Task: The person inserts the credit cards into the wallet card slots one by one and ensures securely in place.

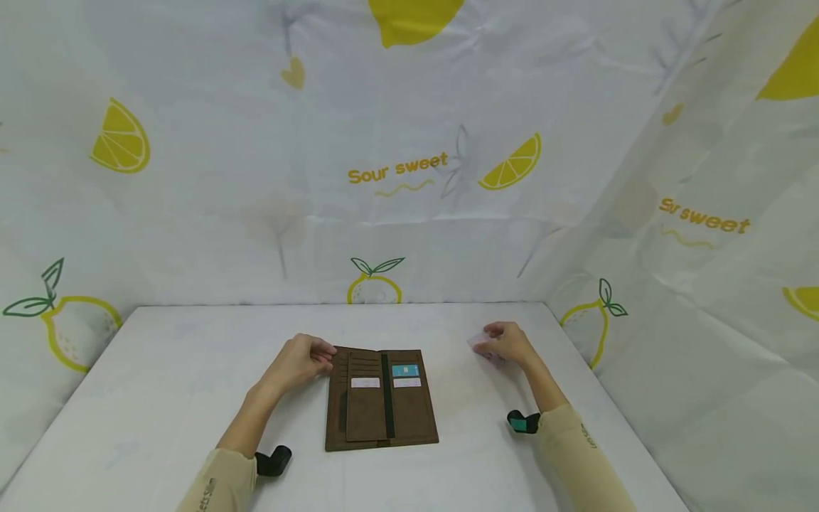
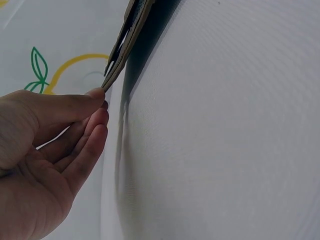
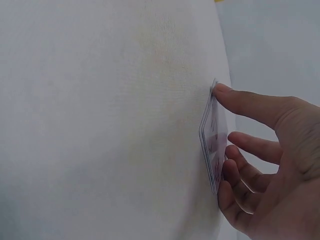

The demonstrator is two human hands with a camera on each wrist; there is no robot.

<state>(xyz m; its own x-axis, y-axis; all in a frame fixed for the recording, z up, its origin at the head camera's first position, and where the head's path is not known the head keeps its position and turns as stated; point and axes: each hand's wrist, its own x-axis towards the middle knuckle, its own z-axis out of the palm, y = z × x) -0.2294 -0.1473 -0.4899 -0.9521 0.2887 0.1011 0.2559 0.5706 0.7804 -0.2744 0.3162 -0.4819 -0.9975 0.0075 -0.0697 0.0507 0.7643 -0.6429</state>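
Observation:
A brown bifold wallet (image 1: 366, 419) lies spread open on the white table, with card slots on both halves. A white card (image 1: 365, 382) shows in its left half; a blue card (image 1: 405, 370) and another white card (image 1: 407, 382) show in the right. My left hand (image 1: 299, 364) pinches the wallet's upper left corner between thumb and fingers, as the left wrist view confirms at the wallet's edge (image 2: 131, 37). Right of the wallet, my right hand (image 1: 510, 345) grips a small stack of pale cards (image 3: 214, 145) by its ends, close to the tabletop.
The white table (image 1: 160, 398) extends on both sides of the wallet. A lemon-print cloth (image 1: 243, 178) hangs behind it and along the right side. Black wrist-worn devices (image 1: 274, 461) sit at both beige sleeves.

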